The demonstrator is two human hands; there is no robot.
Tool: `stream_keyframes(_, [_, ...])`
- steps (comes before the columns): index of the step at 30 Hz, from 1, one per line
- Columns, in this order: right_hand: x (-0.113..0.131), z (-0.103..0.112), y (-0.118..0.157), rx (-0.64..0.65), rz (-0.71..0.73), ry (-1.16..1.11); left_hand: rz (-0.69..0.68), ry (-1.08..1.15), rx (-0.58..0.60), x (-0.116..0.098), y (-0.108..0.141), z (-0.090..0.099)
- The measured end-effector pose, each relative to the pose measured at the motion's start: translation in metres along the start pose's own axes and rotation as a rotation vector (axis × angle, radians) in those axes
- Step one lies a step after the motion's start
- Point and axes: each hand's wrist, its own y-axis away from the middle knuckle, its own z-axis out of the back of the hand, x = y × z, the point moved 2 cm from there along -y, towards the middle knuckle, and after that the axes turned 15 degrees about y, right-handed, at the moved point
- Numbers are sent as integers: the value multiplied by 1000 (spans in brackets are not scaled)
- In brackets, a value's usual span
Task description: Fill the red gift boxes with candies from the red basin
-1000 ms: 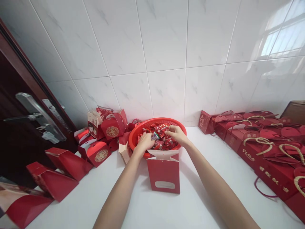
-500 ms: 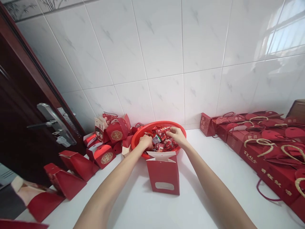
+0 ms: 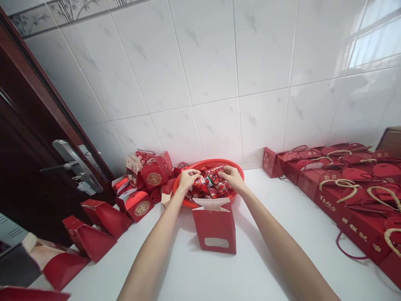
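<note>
A red plastic basket full of wrapped candies stands against the wall. At its left side my left hand pinches a small red-and-white wrapped candy just above the heap. Over the right side, my right hand has thumb and fingers closed on a red patterned candy packet. A red paper gift box stands upright in front of the basket, its top open and a pale label-like patch on its near face. Neither hand touches this box.
Several red gift boxes stand and lie along the left, near a dark door with a metal handle. Rows of closed red boxes with rope handles fill the right of the white table. A tiled wall rises behind.
My left hand has risen out of the candies and now pinches one near the rim. My right hand stays nearly in place with its red packet. The view has shifted slightly.
</note>
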Motion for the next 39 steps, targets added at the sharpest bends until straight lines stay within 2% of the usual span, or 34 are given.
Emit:
stream_keyframes(4, [3,1,2,1,-15,14,-43,153,0,2,-1,-1])
stream_keyframes(8, [4,1,3,-1,-6,21,-118,307,116,2,-1,-6])
stream_keyframes(10, [3,1,3,-17,-2,29,-124,310,174,2,-1,-9])
stream_keyframes(12, [3,2,2,-32,-3,38,-97,156,207,2,-1,-9])
stream_keyframes(15, [2,2,2,-16,0,32,-19,-215,267,0,1,-1])
stream_keyframes(17, [2,1,1,-10,0,29,65,-380,380,-2,4,8])
stream_keyframes(20, [1,1,1,-2,-16,15,220,-554,614,-4,10,13])
stream_keyframes(23, [0,0,1,23,-21,-10,356,-705,776,-4,12,5])
stream_keyframes(26, [1,1,1,14,-14,-5,444,-789,860,-2,10,-8])
stream_keyframes(29, [2,2,2,6,-12,7,457,-813,895,-1,12,-15])
stream_keyframes(33, [4,2,3,4,0,30,418,-788,902,-3,18,-11])
stream_keyframes(39, [2,1,1,-8,3,25,371,-707,860,-3,21,-10])
